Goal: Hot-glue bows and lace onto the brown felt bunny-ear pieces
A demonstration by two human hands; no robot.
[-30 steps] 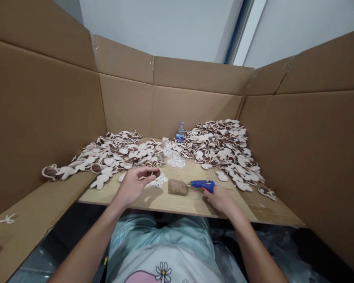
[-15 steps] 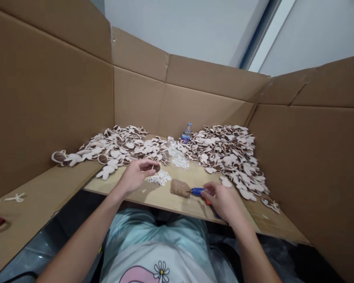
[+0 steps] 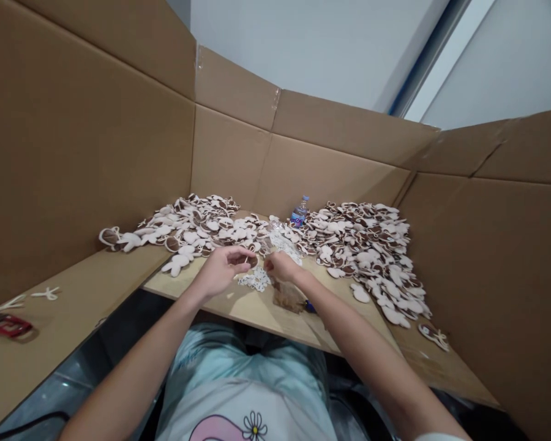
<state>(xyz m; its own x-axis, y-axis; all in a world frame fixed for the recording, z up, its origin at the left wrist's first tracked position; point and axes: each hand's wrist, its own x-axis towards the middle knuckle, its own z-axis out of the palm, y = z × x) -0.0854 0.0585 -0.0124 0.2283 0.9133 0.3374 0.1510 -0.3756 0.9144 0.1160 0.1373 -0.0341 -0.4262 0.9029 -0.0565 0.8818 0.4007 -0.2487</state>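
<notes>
My left hand [image 3: 218, 272] pinches a small brown-and-cream felt piece [image 3: 248, 261] between thumb and fingers. My right hand [image 3: 280, 266] is close by, its fingertips drawn together just above a strip of white lace [image 3: 256, 280]. I cannot tell whether those fingers hold anything. A burlap pouch [image 3: 289, 298] lies under my right forearm, and behind that forearm only a bit of a blue glue gun [image 3: 310, 305] shows. Heaps of felt pieces, cream with brown backs, spread out beyond my hands, one at the left [image 3: 197, 223] and one at the right [image 3: 362, 248].
A plastic water bottle [image 3: 299, 212] stands at the back of the wooden board [image 3: 197, 288]. Cardboard walls [image 3: 96, 153] surround it on three sides. On the left cardboard shelf lie a red object [image 3: 7, 325] and several white cut-outs [image 3: 46, 294].
My right hand has left the glue gun and moved left, next to my left hand, above the lace. The view has swung slightly, and the scene sits further right.
</notes>
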